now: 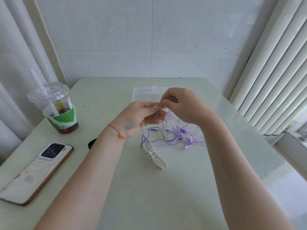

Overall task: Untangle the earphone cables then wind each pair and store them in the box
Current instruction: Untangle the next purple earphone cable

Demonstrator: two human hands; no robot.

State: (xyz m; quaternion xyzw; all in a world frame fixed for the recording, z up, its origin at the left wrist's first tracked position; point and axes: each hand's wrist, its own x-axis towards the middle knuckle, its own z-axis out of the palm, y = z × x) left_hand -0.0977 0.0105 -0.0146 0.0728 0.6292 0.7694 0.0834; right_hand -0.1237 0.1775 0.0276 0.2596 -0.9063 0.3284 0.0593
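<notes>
Purple earphone cables are seen in a loose tangle on the table, well short of wound. Earbuds and a jack plug are mixed into the heap. A few strands are lifted off the pile and looped at the fingers above it. Clear plastic box is set just behind the tangle, lying flat; whether it is open or closed cannot be told. White cable winder is laid just in front of the tangle, unwound, one strand touching its far end.
</notes>
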